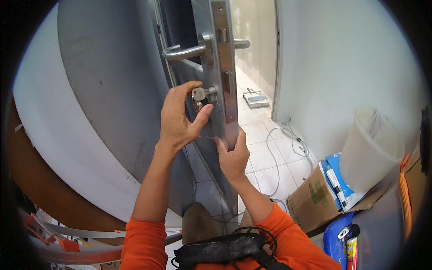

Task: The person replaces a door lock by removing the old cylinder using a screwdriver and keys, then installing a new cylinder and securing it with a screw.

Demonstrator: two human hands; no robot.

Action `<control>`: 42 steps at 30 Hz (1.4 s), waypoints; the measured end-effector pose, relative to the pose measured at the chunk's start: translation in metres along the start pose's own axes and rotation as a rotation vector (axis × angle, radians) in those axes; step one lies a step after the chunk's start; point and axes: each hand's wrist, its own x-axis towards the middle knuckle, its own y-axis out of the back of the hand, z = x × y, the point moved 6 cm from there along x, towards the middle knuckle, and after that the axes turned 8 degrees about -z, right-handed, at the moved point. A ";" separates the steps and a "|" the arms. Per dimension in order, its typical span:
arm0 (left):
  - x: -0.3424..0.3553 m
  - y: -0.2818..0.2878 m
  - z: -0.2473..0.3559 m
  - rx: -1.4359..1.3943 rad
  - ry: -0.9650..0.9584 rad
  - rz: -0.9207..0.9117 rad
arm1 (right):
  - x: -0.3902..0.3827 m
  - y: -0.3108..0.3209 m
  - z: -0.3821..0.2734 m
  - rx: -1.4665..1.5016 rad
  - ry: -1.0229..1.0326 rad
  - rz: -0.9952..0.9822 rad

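Note:
A grey door [218, 121] stands ajar in front of me, with a metal lock plate [229, 85] along its edge and a steel lever handle [189, 52] near the top. Below the handle, a lock cylinder [211, 92] juts from the door face. A key [198, 94] is in it, and more metal hangs beneath, partly hidden. My left hand [176, 113] is curved around the key, thumb and forefinger apart on either side of it. Lower down, my right hand [234, 158] grips the door's edge, its thumb on the near face.
At the right, a cardboard box [313, 199] holds a white bin [369, 150] and blue packets. Cables [275, 164] trail over the tiled floor. Beyond the doorway lies a paint tray [256, 99]. Orange-and-grey straps or rails [67, 245] fill the lower left.

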 end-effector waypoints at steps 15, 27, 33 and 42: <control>0.003 0.007 0.012 0.181 -0.155 0.135 | 0.002 0.002 0.003 0.023 -0.029 -0.022; 0.011 -0.005 -0.016 -0.273 0.411 -0.197 | 0.003 0.007 0.001 0.014 -0.011 -0.007; 0.000 -0.024 -0.023 -0.897 0.674 -0.289 | 0.005 0.007 0.002 0.015 -0.026 -0.004; -0.006 -0.030 -0.033 -1.249 0.765 -0.319 | 0.001 0.003 -0.001 0.047 0.033 0.004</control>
